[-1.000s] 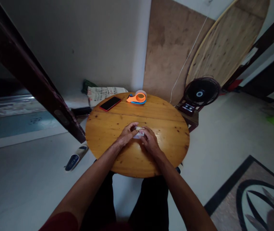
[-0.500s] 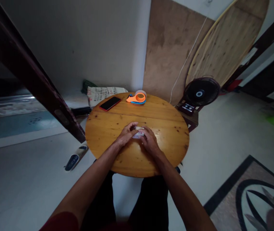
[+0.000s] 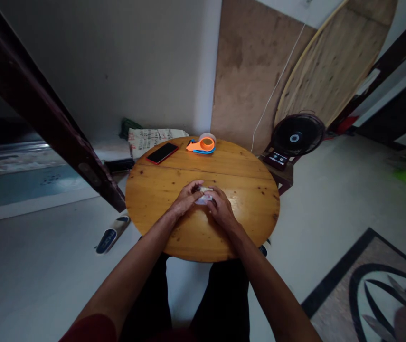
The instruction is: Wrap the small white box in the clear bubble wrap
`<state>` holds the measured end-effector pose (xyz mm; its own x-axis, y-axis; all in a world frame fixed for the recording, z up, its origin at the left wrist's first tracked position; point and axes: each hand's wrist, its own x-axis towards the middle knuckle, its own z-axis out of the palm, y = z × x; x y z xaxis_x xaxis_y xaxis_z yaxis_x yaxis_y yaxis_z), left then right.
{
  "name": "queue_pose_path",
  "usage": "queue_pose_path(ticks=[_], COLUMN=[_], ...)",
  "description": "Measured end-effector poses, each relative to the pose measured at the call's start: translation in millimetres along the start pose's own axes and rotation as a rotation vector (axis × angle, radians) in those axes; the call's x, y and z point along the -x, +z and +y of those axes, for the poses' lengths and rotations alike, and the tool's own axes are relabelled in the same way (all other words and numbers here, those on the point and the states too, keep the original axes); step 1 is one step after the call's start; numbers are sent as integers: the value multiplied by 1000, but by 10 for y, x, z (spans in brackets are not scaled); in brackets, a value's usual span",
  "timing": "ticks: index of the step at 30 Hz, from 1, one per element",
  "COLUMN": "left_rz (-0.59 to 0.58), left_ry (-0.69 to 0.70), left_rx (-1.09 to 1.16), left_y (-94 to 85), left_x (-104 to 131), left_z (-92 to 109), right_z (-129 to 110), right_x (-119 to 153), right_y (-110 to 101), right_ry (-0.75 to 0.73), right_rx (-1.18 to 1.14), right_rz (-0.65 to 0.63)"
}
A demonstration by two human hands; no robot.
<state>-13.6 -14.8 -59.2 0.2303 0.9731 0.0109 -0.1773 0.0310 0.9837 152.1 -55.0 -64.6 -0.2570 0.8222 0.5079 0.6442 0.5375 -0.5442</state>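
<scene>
Near the middle of the round wooden table [image 3: 203, 240], a small whitish, box-like object [image 3: 203, 200] lies between my two hands. My left hand [image 3: 187, 197] is closed on its left side, the thumb resting along its top. From the right, my right hand [image 3: 220, 206] grips the same object with thumb and fingers. The fingers cover much of it, and its exact kind is too small to make out. Farther back on the table sit an orange and blue tape dispenser [image 3: 203, 145] holding a roll of tape and a dark-screened phone [image 3: 162, 153] with a red edge.
A black round fan [image 3: 298, 135] stands on a small stool [image 3: 285, 176] right of the table. Behind the table lies a printed sack [image 3: 153, 140]. A large round wooden board [image 3: 334, 61] leans on the wall. A slipper [image 3: 112, 235] is on the floor at left.
Both hands keep their hold on the small whitish object, with hardly any movement. The whole view has shifted very slightly.
</scene>
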Motion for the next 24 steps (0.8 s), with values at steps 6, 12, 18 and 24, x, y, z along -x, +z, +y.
queue_pose_path(ticks=[6, 12, 18, 24], left_rz=[-4, 2, 30, 13], left_ry=[1, -16, -31, -19], left_rx=[-6, 70, 129, 129], left_y=[6, 13, 10, 4], left_x=[9, 9, 21, 33], left_z=[7, 28, 80, 79], right_z=[6, 3, 25, -12], right_x=[-6, 13, 9, 1], right_y=[6, 15, 35, 1], right_ry=[-9, 43, 51, 94], right_rx=[9, -59, -39, -2], right_rz=[3, 34, 48, 57])
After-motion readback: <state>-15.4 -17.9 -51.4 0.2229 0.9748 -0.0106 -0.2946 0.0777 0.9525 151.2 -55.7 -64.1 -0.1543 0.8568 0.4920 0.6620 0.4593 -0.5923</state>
